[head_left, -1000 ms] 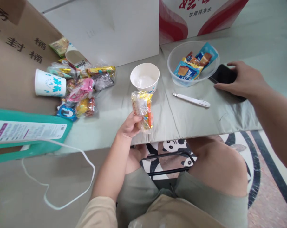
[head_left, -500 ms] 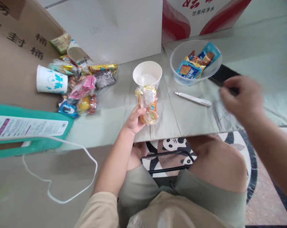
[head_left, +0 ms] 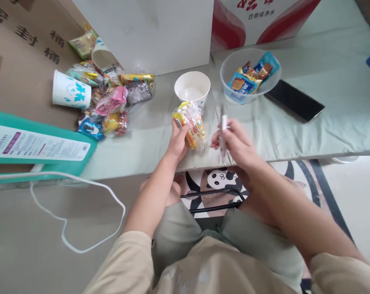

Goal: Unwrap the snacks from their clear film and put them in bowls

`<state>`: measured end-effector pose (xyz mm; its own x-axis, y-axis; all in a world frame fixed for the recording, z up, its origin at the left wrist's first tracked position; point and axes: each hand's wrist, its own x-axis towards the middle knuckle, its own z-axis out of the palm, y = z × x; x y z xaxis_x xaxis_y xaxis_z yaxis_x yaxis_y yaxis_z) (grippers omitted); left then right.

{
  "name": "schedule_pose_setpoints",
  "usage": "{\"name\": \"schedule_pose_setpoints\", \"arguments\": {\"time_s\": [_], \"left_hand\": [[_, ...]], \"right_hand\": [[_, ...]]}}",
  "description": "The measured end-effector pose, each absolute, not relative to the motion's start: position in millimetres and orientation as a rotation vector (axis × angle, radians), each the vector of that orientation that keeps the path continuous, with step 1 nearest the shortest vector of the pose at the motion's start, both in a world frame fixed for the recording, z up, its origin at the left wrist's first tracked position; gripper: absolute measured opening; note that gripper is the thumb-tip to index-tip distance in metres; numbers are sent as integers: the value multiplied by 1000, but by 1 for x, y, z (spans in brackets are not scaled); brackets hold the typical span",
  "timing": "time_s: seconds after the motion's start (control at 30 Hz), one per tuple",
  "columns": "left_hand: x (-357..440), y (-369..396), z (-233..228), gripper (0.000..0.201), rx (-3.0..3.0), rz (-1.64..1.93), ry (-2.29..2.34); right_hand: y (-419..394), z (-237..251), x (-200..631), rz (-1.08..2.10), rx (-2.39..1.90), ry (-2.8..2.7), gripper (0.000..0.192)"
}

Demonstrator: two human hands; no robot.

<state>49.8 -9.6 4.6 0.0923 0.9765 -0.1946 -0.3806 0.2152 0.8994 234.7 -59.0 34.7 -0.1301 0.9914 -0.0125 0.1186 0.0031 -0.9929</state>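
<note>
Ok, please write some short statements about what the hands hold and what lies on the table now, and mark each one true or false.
1. The left hand holds a clear snack packet. True.
2. The right hand rests on the black phone. False: it holds a white pen-like tool; the phone lies apart, untouched.
3. The clear plastic bowl holds wrapped snacks. True.
4. The white paper bowl is full of snack packets. False: no packets are inside.
5. The paper cup with blue leaves stands upright. False: it lies on its side.
</note>
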Motion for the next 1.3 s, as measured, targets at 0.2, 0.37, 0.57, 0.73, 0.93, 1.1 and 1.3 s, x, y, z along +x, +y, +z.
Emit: {"name": "schedule_pose_setpoints", "arguments": {"time_s": [0.2, 0.37, 0.57, 0.73, 0.93, 1.1, 1.3], "left_hand": [[56, -9, -2, 69, 903, 1265, 995], [47, -8, -3, 55, 1140, 1071, 1143], [44, -12, 3, 48, 1564, 1051, 1234], [40, -15, -8, 37, 1932, 1077, 1243], [36, -21, -17, 34, 2186, 1087, 1266], [33, -25, -11, 46, 2080, 1237, 1407], [17, -26, 5, 50, 1805, 1418, 1505]], "right_hand": [[-53, 13, 210, 1386, -1052, -1388, 45], [-43, 5, 215, 1460, -1043, -1181, 48], [-42, 6, 211, 1374, -1081, -1158, 52], [-56, 13, 209, 1163, -1183, -1151, 49], [-63, 16, 199, 1500, -1355, -1097, 58], [-62, 18, 195, 1541, -1411, -1179, 51], [-66, 25, 197, 1669, -1507, -1343, 37]]}}
